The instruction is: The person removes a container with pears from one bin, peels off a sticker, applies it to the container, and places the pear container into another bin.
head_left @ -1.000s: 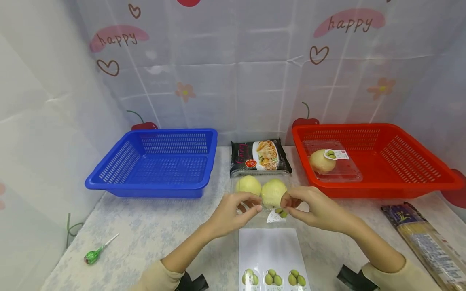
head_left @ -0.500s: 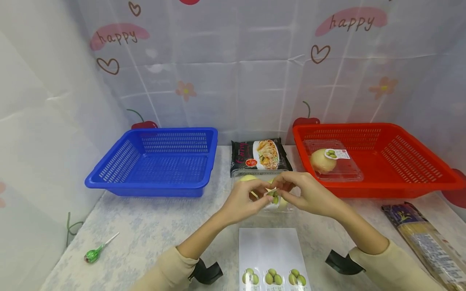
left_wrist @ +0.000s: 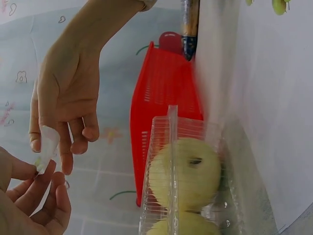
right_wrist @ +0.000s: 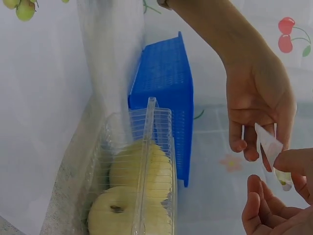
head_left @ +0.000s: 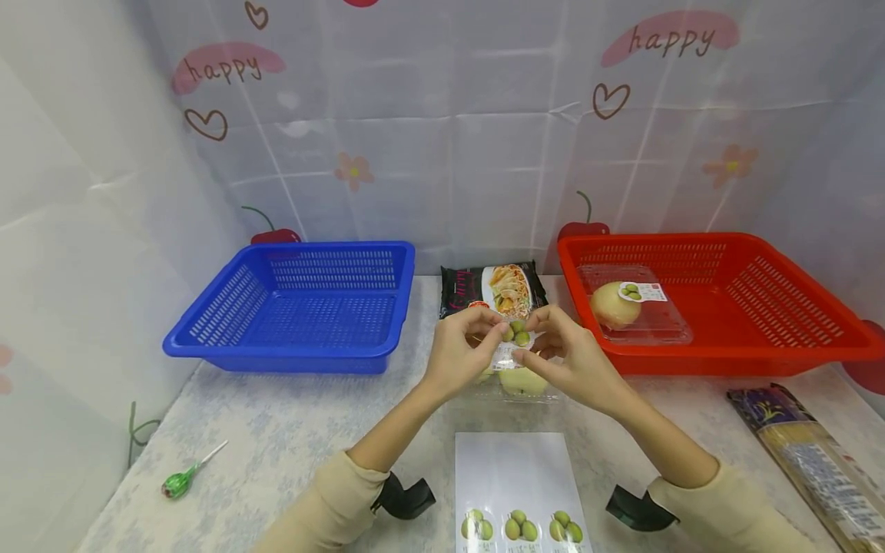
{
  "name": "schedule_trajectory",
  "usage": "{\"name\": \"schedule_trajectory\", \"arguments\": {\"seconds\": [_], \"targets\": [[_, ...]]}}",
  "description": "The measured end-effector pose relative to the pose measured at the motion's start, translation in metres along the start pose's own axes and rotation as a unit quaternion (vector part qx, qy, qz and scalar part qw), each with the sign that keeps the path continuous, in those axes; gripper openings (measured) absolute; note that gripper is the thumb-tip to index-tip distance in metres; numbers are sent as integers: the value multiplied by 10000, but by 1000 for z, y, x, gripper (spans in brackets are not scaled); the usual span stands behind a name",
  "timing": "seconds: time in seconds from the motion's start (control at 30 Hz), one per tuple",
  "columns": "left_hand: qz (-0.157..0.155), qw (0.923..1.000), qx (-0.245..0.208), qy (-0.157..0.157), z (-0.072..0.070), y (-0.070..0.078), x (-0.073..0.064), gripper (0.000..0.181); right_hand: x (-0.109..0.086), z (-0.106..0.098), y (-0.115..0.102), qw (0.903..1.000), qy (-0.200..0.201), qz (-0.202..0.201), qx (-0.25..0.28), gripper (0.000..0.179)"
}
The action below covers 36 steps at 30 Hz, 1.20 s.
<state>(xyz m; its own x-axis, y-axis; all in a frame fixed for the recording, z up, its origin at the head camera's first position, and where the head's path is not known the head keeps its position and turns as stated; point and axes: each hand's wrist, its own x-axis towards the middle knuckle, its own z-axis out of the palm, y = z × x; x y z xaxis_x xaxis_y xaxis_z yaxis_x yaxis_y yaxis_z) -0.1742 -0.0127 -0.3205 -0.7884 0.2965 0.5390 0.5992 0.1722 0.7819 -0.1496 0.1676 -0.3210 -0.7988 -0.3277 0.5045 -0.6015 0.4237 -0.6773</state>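
Note:
Between both hands is a small white sticker (head_left: 517,338) printed with green fruit, raised above a clear plastic box (head_left: 508,397). My left hand (head_left: 458,352) pinches its left side between thumb and index finger. At the other side my right hand (head_left: 579,367) has its thumb on the lower edge and index finger near the right edge. The right wrist view has that thumb lying over the sticker (right_wrist: 269,145). Inside the box are two round pale yellow-green fruits (left_wrist: 188,171), partly hidden by my hands in the head view. A sheet of matching stickers (head_left: 512,472) lies in front.
A blue basket (head_left: 276,355) stands at left, a red basket (head_left: 747,359) at right with a labelled fruit box (head_left: 615,306) inside. Behind my hands lies a black noodle packet (head_left: 459,288). A lollipop (head_left: 181,482) is at far left, a noodle pack (head_left: 802,453) at far right.
The sticker hung from my right hand, low in front of the box. Both hands have come together and moved up and back over it, and the sticker now faces up between them.

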Motion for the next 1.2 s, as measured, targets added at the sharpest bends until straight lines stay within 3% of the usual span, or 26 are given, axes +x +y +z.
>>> {"name": "schedule_trajectory", "arguments": {"seconds": [0.33, 0.47, 0.63, 0.83, 1.2], "targets": [[-692, 9965, -351, -310, -7, -4, 15, 15, 2, 1, 8, 9991, -180, 165, 360, 26], [-902, 9948, -280, -391, -7, -10, 21, 16, 3, 2, 17, 9986, -189, 274, 411, 30], [-914, 9937, 483, -439, -8, -19, 24, 16, 5, 7, 31, 9990, -172, 380, 170, 31], [-700, 9887, 1299, -252, -4, -31, 24, 14, 4, 14, 40, 9993, -253, 229, -171, 32], [-699, 9866, 1453, -250, -2, -46, 25, 11, 8, 26, 50, 9976, -383, -13, -569, 31]]}}
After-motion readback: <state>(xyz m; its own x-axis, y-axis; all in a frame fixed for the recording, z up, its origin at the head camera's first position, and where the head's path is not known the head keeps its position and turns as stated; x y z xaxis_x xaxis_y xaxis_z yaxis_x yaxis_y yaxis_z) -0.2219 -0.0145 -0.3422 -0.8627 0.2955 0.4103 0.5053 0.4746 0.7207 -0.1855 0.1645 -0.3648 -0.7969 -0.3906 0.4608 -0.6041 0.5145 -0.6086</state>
